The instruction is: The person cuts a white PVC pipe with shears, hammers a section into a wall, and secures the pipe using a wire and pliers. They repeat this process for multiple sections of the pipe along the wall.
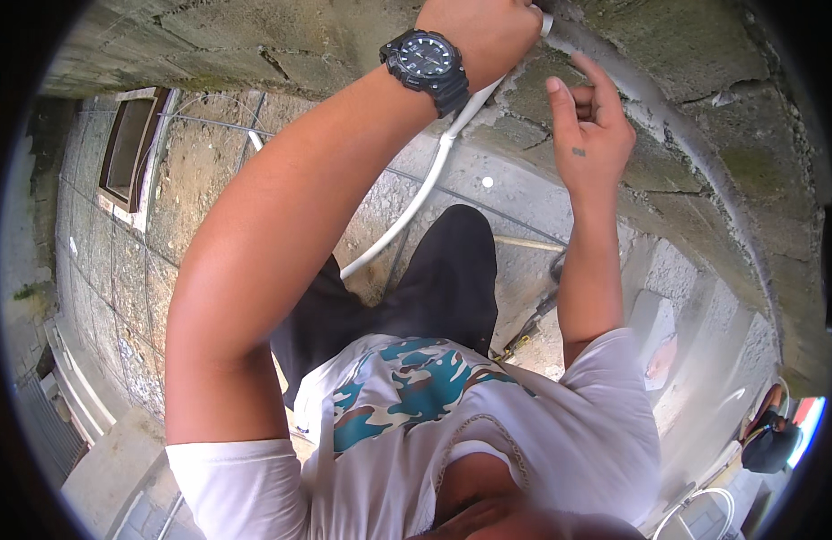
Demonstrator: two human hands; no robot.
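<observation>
A white flexible pipe (416, 205) curves up from the floor slab and runs behind my left wrist. My left hand (488, 36), with a black watch (425, 59) on its wrist, is closed around the pipe's upper part against the block wall (695, 54). The pipe's white end shows just past my fingers, which are partly hidden. Close by on the right, my right hand (598, 126) holds nothing. Its thumb and index finger stretch apart toward the wall, while the other fingers curl. A grey chased groove (677, 126) runs along the wall from the pipe's end.
Steel bars (213, 121) cross the rough floor. A brown rectangular frame (130, 148) sits at the left. Beside my right forearm lies a dark tool-like object (544, 310), unclear in kind. At the lower right are a person in dark clothing (769, 445) and a white coiled tube (724, 495).
</observation>
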